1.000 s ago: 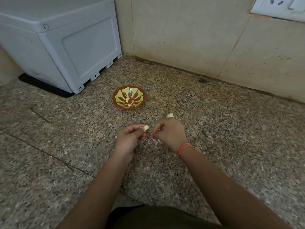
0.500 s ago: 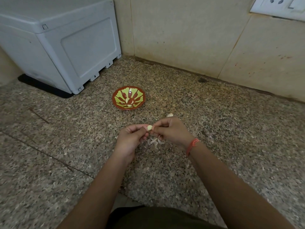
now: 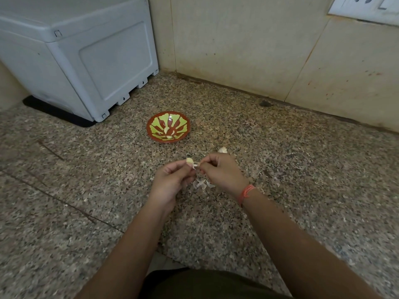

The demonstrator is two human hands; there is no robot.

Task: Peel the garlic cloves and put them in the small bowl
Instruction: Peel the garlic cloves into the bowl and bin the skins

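A small red bowl (image 3: 151, 130) with a green pattern sits on the speckled granite counter and holds peeled garlic cloves (image 3: 169, 132). In front of it my left hand (image 3: 170, 180) pinches a pale garlic clove (image 3: 189, 161) at its fingertips. My right hand (image 3: 222, 173), with an orange thread on the wrist, pinches a strip of skin (image 3: 196, 165) that hangs from that clove. Loose peels (image 3: 201, 184) lie on the counter under both hands. Another piece of garlic (image 3: 222, 150) lies just beyond my right hand.
A grey plastic appliance (image 3: 82, 52) stands on a black mat at the back left. The tiled wall (image 3: 259, 50) closes off the back, with a white socket plate (image 3: 364, 6) at the top right. A dark chip (image 3: 265, 103) marks the wall's base.
My right hand moved in to the clove, took hold of its skin and now pulls a strip away. My left hand has kept the clove and raised it slightly.
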